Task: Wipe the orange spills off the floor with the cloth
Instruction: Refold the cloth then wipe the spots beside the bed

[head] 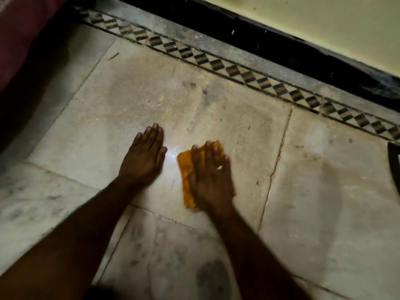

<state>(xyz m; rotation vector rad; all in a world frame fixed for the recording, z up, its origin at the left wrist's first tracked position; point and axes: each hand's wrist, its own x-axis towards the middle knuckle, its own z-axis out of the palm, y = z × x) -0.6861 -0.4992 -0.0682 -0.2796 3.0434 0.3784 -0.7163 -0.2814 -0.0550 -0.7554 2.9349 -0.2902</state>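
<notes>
An orange cloth (186,169) lies flat on the pale marble floor (129,100), pressed down by my right hand (211,176), whose fingers are spread over it and blurred. My left hand (144,158) rests palm-down on the floor just left of the cloth, fingers together, holding nothing. Faint yellowish crumbs and smears (166,113) speckle the tile beyond both hands. A bright glare spot (172,155) sits between the hands.
A patterned dark-and-light border strip (238,72) runs diagonally along a black skirting (281,46) below a cream wall (324,22). Dark red fabric (19,40) fills the top left. A dark curved object (392,165) shows at the right edge.
</notes>
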